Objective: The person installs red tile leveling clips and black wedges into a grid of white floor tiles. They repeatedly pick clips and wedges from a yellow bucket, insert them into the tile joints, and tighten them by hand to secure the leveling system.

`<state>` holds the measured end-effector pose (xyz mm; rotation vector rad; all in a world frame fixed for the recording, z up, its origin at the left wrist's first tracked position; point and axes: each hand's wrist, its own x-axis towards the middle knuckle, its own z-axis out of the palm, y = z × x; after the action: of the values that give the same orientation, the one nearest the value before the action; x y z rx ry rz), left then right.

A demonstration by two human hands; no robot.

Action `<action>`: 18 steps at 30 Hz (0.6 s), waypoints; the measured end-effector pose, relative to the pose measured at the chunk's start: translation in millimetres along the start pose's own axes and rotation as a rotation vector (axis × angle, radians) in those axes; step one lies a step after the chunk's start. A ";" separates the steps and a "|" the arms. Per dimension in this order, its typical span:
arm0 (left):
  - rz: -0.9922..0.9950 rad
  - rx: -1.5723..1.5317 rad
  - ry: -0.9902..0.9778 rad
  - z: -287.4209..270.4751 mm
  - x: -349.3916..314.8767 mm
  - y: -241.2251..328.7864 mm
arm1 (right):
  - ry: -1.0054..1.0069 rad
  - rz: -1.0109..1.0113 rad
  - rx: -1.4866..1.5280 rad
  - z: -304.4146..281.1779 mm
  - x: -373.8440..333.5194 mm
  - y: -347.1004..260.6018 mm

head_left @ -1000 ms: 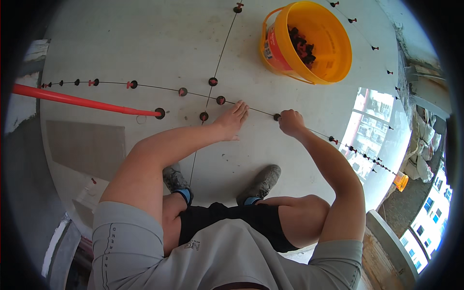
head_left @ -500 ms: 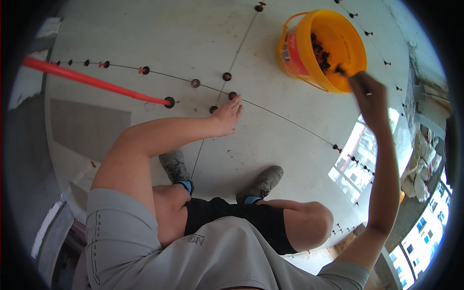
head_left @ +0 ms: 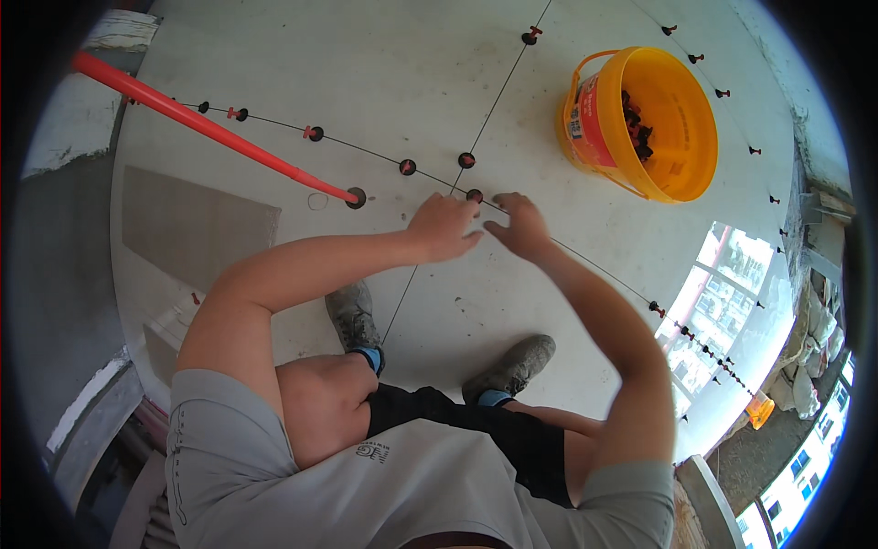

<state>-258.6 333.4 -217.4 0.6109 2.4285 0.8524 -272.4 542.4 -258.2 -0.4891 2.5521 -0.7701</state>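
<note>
Inward, close together: left hand point(head_left: 443, 229), right hand point(head_left: 522, 228)

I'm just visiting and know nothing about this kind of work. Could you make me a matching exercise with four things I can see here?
Things:
1. Left hand
2. Right hand
3. Large bucket
4. Pole

Descriptions:
A. Yellow, with black and red pieces inside
B. Nearer the bucket than the other hand
C. Red, with its lower end at a dark disc
D. Nearer the pole than the other hand

Pairs: 1-D, 2-B, 3-A, 4-C
</note>
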 end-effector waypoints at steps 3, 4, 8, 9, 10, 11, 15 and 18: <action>-0.074 0.044 0.007 -7.1 20.3 -15.6 | 0.160 -0.002 0.064 44.0 13.5 -6.7; -0.064 0.091 0.002 -6.8 27.0 -18.7 | 0.204 0.033 0.076 50.7 14.8 -6.9; -0.008 0.272 -0.216 -4.5 49.4 -34.0 | 0.465 0.101 0.091 78.9 18.8 -15.2; 0.022 0.317 -0.245 -5.1 53.0 -33.1 | 0.536 0.131 0.102 78.8 20.2 -23.0; 0.049 0.363 -0.277 -7.5 55.2 -34.7 | 0.565 0.150 0.099 85.3 25.7 -27.2; 0.055 0.375 -0.298 -8.2 58.2 -32.6 | 0.591 0.184 0.081 91.2 24.9 -27.6; 0.070 0.448 -0.360 -11.9 64.7 -27.4 | 0.675 0.191 0.112 106.2 28.5 -25.1; 0.095 0.498 -0.373 -15.6 67.8 -17.9 | 0.637 0.107 0.114 100.1 27.2 -21.8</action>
<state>-324.8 351.3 -238.8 0.9744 2.2714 0.1296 -241.8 469.7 -329.0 -0.0639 3.0453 -1.1712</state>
